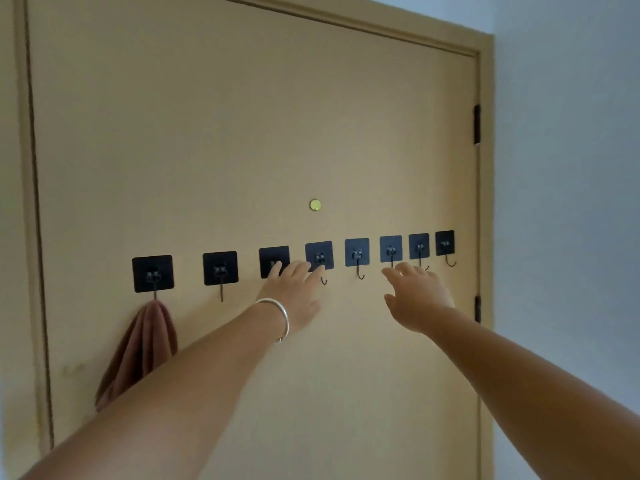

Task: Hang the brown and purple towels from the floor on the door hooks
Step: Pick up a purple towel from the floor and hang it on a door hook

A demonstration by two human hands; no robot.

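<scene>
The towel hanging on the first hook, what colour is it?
Brown. The towel shows best in the head view, hanging from the leftmost hook on the door.

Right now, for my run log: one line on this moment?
brown towel: hung, leftmost hook | purple towel: unseen | left hand: open, empty | right hand: open, empty

Brown towel [138, 351] hangs from the leftmost door hook [152, 273], at eight o'clock. Both hands are empty with fingers spread: left hand [294, 289] (silver bangle [277, 318] on its wrist) centre, right hand [417, 294] toward three o'clock.
</scene>
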